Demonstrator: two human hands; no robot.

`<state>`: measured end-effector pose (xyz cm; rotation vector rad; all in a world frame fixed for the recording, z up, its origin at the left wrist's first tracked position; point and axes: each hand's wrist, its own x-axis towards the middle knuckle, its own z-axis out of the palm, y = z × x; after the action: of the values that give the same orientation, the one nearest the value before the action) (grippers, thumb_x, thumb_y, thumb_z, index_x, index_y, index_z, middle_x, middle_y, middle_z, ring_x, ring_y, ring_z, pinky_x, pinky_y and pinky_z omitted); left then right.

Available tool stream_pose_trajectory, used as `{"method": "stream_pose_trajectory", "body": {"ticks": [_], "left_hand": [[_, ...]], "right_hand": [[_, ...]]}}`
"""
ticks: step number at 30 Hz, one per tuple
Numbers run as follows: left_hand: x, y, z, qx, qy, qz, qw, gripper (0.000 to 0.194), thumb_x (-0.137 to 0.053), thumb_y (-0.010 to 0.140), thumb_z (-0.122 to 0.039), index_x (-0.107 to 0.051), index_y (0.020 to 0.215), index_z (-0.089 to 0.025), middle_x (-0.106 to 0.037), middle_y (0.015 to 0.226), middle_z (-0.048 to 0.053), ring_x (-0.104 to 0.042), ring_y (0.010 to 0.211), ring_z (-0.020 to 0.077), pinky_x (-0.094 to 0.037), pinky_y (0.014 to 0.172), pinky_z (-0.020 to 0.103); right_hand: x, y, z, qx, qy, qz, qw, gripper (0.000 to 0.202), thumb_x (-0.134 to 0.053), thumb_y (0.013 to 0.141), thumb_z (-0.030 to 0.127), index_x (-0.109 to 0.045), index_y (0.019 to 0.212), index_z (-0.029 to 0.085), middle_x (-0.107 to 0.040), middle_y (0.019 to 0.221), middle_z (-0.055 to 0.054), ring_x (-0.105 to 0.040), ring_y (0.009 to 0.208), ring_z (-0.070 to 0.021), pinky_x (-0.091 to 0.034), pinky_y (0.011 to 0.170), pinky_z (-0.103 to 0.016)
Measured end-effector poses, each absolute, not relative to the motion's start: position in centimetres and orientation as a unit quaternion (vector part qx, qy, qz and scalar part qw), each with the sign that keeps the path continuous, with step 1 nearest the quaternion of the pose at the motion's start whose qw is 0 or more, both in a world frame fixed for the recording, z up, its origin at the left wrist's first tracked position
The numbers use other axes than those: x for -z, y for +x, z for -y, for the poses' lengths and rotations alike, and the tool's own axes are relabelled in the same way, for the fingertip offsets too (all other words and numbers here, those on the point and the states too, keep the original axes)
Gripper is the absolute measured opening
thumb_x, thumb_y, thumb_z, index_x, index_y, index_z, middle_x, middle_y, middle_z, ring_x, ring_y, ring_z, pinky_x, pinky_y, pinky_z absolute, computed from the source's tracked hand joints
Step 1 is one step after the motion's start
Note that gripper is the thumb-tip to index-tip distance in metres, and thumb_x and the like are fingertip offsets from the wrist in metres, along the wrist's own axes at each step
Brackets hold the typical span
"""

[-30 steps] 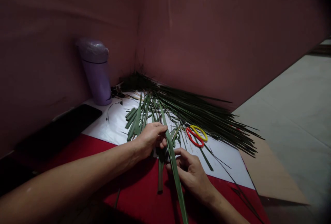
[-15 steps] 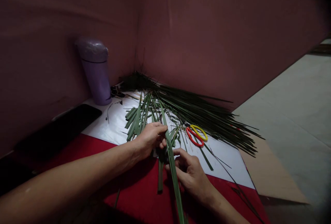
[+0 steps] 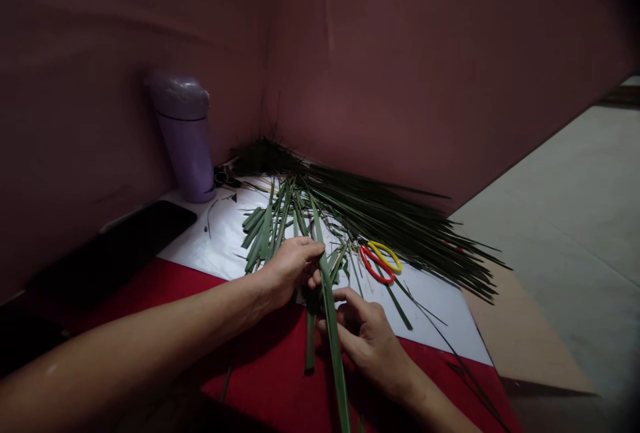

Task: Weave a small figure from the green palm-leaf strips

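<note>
Nearest me, a green leaf strip [image 3: 334, 346] slants over the red tabletop [image 3: 280, 390]. My right hand [image 3: 374, 340] has its fingers half curled at the strip's edge; whether they grip, I can't tell. Higher up, my left hand [image 3: 293, 265] pinches it, fingertips together. Beyond lie scissors [image 3: 381, 264], then a leaf bundle [image 3: 390, 216].

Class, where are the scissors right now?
In the head view, the scissors lie right of centre, between the long dark leaves and the right hand.

Inscriptions: none legible; no lettering, label, brand, number or sign can be read on any item.
</note>
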<state>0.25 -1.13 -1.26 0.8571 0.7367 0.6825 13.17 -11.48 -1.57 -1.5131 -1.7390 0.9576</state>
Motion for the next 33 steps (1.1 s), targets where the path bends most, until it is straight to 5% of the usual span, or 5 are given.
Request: {"method": "stream_pose_trajectory", "body": {"ticks": [15,33], "left_hand": [[1.26,0.28,1.22,-0.307,0.402,-0.349,0.789,0.016,-0.05,0.074,-0.025,-0.042,0.063,-0.017,-0.048,0.043,-0.003,-0.043,0.034,0.0073,-0.029,0.034,0.018],[1.04,0.37,1.18,-0.338,0.393,-0.342,0.784,0.016,-0.049,0.076,-0.023,-0.042,0.063,-0.016,-0.048,0.042,-0.002,-0.046,0.035,0.0083,-0.033,0.037,0.018]], "right_hand": [[1.8,13.18,11.54,-0.336,-0.583,0.683,0.283,0.017,-0.052,0.079,0.026,-0.052,0.094,0.017,-0.041,0.049,0.007,-0.033,0.045,-0.0079,-0.028,0.044,-0.02],[2.43,13.66,11.46,-0.426,-0.57,0.611,0.346,0.023,-0.057,0.077,0.029,-0.054,0.096,0.016,-0.039,0.052,0.007,-0.032,0.047,-0.0071,-0.03,0.046,-0.02]]}}
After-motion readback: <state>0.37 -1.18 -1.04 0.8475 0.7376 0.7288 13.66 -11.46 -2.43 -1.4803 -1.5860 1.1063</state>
